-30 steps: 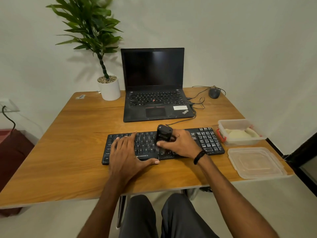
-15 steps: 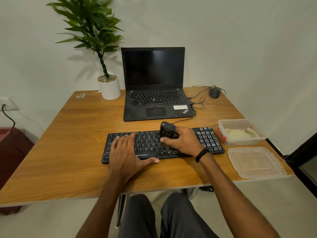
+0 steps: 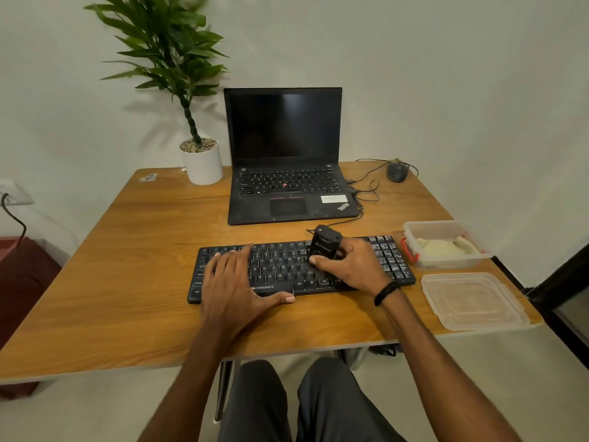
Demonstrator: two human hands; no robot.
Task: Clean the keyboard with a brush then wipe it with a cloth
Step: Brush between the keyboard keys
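1. Gripping the black brush [image 3: 323,242] upright, your right hand [image 3: 353,266] curls its fingers [image 3: 349,248] round it on the keyboard's [image 3: 280,263] right-centre keys.
2. Your left hand [image 3: 236,282] rests flat, fingers straight, on the keyboard's left half.

Black keyboard [image 3: 287,269] and black brush [image 3: 323,244] on an orange-brown wood-grain table [image 3: 127,266]. Pale cream cloth [image 3: 441,248] in a clear box [image 3: 446,245] with red clips

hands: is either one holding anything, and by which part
The right hand grips the black brush around its lower body, bristles down on the keyboard. The left hand rests flat on the keyboard and holds nothing.
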